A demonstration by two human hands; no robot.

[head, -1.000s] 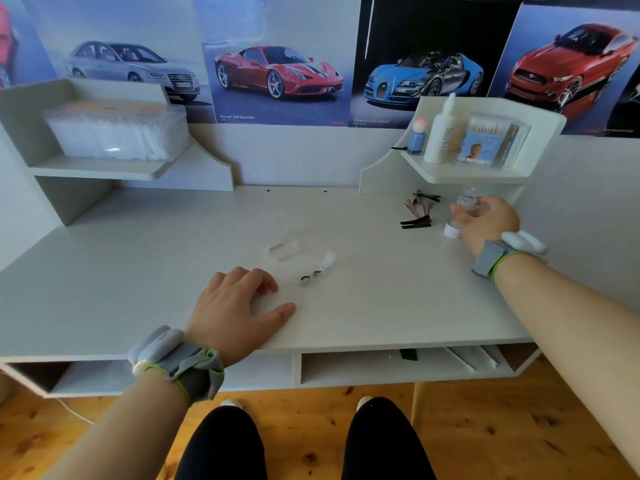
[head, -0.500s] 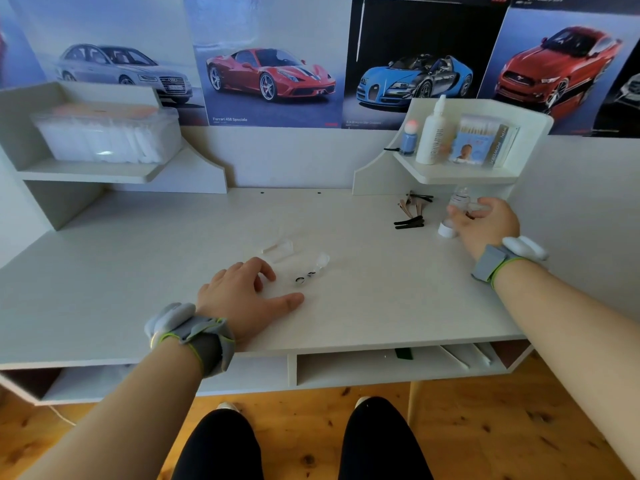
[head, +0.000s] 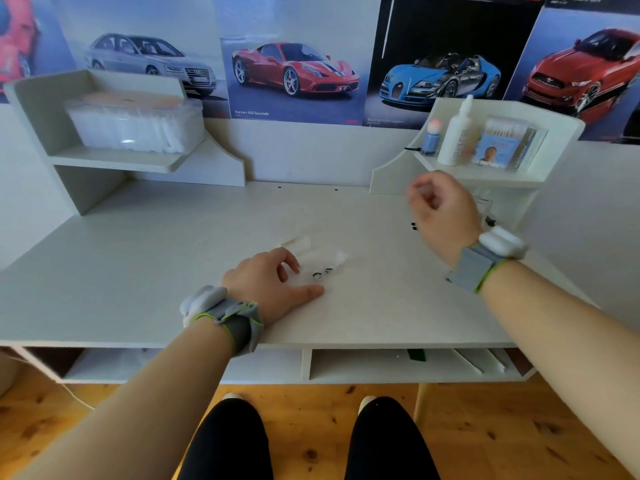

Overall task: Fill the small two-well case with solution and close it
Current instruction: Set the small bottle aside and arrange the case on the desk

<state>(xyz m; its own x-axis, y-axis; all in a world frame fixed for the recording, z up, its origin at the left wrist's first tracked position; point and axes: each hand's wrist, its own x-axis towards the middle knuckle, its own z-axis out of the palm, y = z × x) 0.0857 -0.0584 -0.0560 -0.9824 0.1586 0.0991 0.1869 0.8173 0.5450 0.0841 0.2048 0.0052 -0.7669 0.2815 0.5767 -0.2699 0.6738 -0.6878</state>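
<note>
Head view. Your left hand [head: 270,282] rests on the tabletop [head: 138,271]. Its fingers [head: 292,263] are loosely curled and hold nothing, and the thumb lies stretched out flat. The small two-well case [head: 320,273], clear with two dark rings, lies on the tabletop just right of those fingers; no contact with them shows. A second clear piece [head: 298,243] lies just beyond the same fingertips.

Your right hand [head: 441,211] hangs above the tabletop, well to the right of the case, and is blurred. Its fingers are curled, but you cannot tell whether they hold anything. Beyond them, on the shelf [head: 485,174], stand a white bottle [head: 456,136], a small blue bottle [head: 430,142] and a box [head: 502,143].
</note>
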